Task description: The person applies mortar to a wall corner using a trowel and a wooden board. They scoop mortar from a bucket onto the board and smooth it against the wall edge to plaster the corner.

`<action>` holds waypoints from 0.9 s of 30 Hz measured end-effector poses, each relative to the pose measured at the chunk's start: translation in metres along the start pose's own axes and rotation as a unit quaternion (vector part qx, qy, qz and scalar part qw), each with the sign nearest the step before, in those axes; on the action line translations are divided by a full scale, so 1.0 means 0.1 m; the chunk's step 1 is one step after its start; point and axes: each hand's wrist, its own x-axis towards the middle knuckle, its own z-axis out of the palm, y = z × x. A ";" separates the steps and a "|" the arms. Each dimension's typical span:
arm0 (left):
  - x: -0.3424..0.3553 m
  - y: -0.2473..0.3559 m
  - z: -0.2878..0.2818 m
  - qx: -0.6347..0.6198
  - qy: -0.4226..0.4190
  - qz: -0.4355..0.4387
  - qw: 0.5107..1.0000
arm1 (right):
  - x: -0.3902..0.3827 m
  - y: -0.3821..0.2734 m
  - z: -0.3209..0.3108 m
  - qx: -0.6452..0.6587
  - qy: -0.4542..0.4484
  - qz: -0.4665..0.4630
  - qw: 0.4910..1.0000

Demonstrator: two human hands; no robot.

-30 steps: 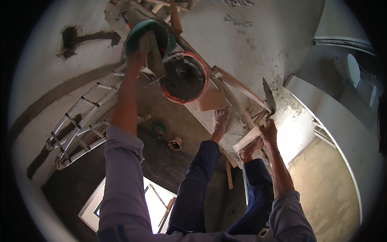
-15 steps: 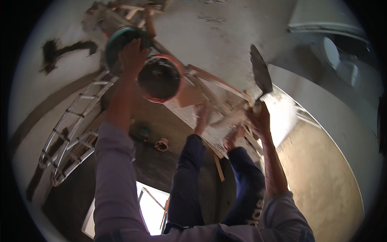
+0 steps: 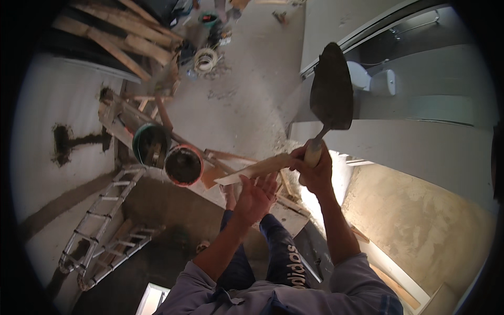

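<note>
The right hand [image 3: 316, 170] was curled firmly round the trowel [image 3: 332, 89], its fingers wrapped on the rounded, pale handle; a thin, pale, flat strip [image 3: 257, 169] also ran out from that same fist, pointing toward the person's left. The trowel was held up beyond the fist, its broad, leaf-shaped metal blade dark and dull, with a rough edge along one side. The left hand [image 3: 254, 202] was spread wide with the palm turned up and the fingers loosely parted, gripping nothing; its fingertips lay right at the lower edge of the strip, though whether they touched it I could not tell. Past the strip's far end, a flat tan block [image 3: 211, 176] lay just beside a round orange-red bucket [image 3: 184, 164] filled with dark grey, grainy mix. Next to that stood a round green bucket [image 3: 149, 144] with a brownish, woody-looking piece inside. Both buckets were on a rough plank platform [image 3: 202, 190] smeared with pale residue. To the left leaned a metal ladder [image 3: 92, 228] with narrow rungs, below dark, coarse patches [image 3: 68, 142] on the smooth pale wall [image 3: 39, 178]. Farther off, long wooden boards [image 3: 115, 34] lay near a cream-coloured coil [image 3: 205, 60] on the dusty floor [image 3: 257, 63].
</note>
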 end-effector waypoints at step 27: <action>-0.55 -1.11 3.05 0.722 -0.214 0.155 0.640 | -3.13 -1.47 -2.04 0.016 0.302 -0.110 0.947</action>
